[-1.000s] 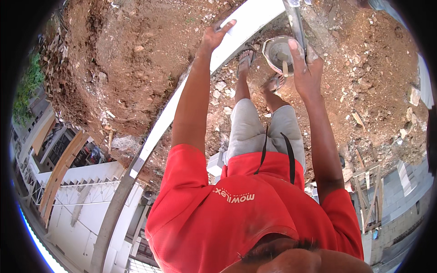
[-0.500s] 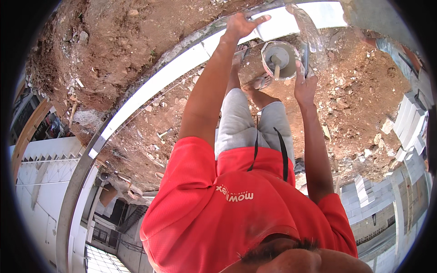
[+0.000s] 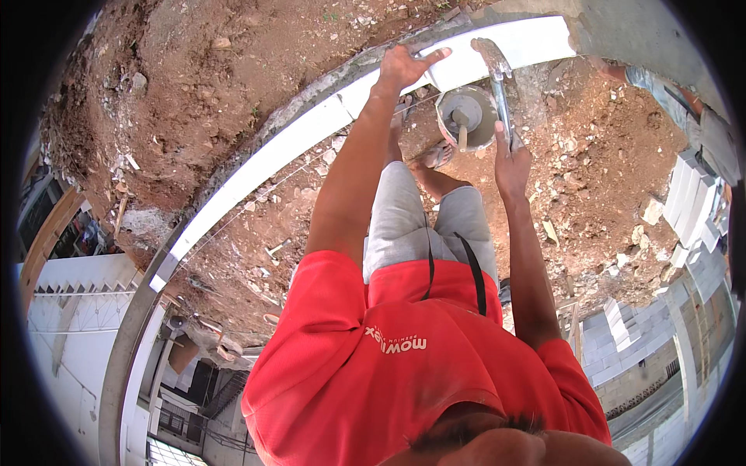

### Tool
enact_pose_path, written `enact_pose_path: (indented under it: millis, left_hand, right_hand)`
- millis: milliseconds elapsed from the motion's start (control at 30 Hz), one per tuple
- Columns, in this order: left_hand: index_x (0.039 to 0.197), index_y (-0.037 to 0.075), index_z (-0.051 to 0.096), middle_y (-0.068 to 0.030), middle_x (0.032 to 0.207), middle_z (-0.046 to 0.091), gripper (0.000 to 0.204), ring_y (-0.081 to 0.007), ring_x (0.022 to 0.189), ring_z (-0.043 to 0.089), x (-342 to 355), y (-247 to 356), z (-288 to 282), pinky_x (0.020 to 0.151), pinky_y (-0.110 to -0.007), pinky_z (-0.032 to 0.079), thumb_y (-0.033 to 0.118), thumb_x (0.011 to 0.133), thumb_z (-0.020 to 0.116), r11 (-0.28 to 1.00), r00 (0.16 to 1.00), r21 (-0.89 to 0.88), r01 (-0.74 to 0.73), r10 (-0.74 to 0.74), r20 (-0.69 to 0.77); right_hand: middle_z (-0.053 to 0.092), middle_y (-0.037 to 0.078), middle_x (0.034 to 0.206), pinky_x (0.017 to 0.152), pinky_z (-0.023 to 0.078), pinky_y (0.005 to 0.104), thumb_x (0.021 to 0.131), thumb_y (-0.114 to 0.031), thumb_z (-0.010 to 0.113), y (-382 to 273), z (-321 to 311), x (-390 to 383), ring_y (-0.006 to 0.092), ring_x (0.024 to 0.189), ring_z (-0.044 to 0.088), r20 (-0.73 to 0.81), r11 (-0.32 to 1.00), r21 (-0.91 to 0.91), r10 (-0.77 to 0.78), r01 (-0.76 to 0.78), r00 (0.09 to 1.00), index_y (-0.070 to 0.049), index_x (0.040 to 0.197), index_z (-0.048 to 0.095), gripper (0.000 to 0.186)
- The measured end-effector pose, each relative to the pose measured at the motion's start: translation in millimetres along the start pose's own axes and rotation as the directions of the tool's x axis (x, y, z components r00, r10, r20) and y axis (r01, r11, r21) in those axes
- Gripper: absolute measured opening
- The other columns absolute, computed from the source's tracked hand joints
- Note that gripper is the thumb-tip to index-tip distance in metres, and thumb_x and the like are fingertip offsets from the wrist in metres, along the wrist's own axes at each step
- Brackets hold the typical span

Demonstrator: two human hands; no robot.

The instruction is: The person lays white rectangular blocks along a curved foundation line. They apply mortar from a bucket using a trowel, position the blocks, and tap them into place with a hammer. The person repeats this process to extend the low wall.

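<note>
My left hand (image 3: 402, 67) rests on top of a row of white blocks (image 3: 256, 179), near a joint, thumb stretched to the right and fingers partly hidden on the far side. In my right hand (image 3: 513, 159) is a hammer (image 3: 502, 97) with a long metal shaft and a dirty, mortar-coloured head. Its head lies over the face of the rightmost block (image 3: 536, 40); whether it touches cannot be seen. Between my hands, on the ground, stands a bucket (image 3: 488, 138) of grey mortar. A tool with a wooden handle (image 3: 463, 140) sits in it.
A string line (image 3: 225, 221) runs along the blocks' near side. Reddish soil with rubble (image 3: 590, 186) surrounds my feet, and a T-shaped tool (image 3: 278, 248) lies there. Grey blocks (image 3: 688, 198) are stacked at right. Another person's arm (image 3: 610, 71) shows at upper right.
The hammer, smeared by motion before, has swung left and now shows sharply over the rightmost block. My left hand keeps its place on the blocks. The whole view has shifted slightly.
</note>
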State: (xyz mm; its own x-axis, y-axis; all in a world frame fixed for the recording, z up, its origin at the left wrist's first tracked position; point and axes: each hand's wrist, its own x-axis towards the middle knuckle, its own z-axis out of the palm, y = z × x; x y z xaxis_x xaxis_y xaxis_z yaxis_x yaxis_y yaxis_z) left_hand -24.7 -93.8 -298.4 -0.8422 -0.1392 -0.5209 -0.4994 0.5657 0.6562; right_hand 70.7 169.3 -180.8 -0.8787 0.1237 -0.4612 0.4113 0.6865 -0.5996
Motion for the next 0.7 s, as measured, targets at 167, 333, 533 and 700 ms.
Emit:
enact_pose_path:
  millis: [167, 333, 533, 700]
  left_hand:
    - [0.134, 0.007, 0.072, -0.0264, 0.123, 0.073, 0.107, -0.0383, 0.120, 0.070, -6.9, 5.1, -4.0, 0.108, -0.045, 0.053, 0.093, 0.070, 0.067, 0.996, 0.996, -0.066, 0.056, -0.052, 0.069]
    - [0.135, 0.009, 0.072, -0.0234, 0.122, 0.075, 0.102, -0.0371, 0.119, 0.070, 3.8, 1.3, -4.1, 0.106, -0.046, 0.054, 0.088, 0.071, 0.072, 0.995, 0.994, -0.027, 0.095, -0.093, 0.062]
    - [0.131, 0.013, 0.076, -0.0145, 0.115, 0.079, 0.087, -0.0265, 0.110, 0.073, 4.5, -17.1, 4.5, 0.101, -0.040, 0.055, 0.079, 0.074, 0.079, 0.993, 0.998, -0.097, 0.061, -0.058, 0.031]
    - [0.127, 0.001, 0.074, -0.0190, 0.113, 0.078, 0.087, -0.0291, 0.111, 0.072, 4.2, -9.0, -0.4, 0.100, -0.041, 0.054, 0.073, 0.079, 0.079, 0.992, 0.992, -0.101, 0.079, -0.068, 0.104]
  right_hand:
    - [0.060, 0.016, 0.063, 0.057, 0.045, 0.0418, 0.105, -0.047, 0.064, 14.4, 5.3, -5.7, 0.0177, 0.060, 0.052, 0.038, 0.995, -0.080, 0.057, -0.054, 0.998, 0.005, 0.097, 0.073, 0.054]
    - [0.060, 0.016, 0.063, 0.060, 0.047, 0.0434, 0.104, -0.056, 0.062, 10.5, 5.8, -14.7, 0.0216, 0.059, 0.053, -0.106, 0.977, 0.186, -0.081, 0.100, 0.991, 0.005, 0.090, 0.072, 0.063]
    - [0.068, 0.025, 0.072, 0.062, 0.051, 0.0489, 0.102, -0.054, 0.063, 0.3, 9.2, -8.4, 0.0428, 0.067, 0.069, 0.021, 0.996, -0.092, 0.004, -0.002, 1.000, 0.002, 0.100, 0.075, 0.058]
    - [0.069, 0.029, 0.074, 0.066, 0.051, 0.0495, 0.098, -0.061, 0.066, 7.8, 9.0, -16.4, 0.0428, 0.075, 0.073, 0.011, 0.986, -0.073, 0.152, -0.151, 0.988, 0.004, 0.096, 0.076, 0.066]
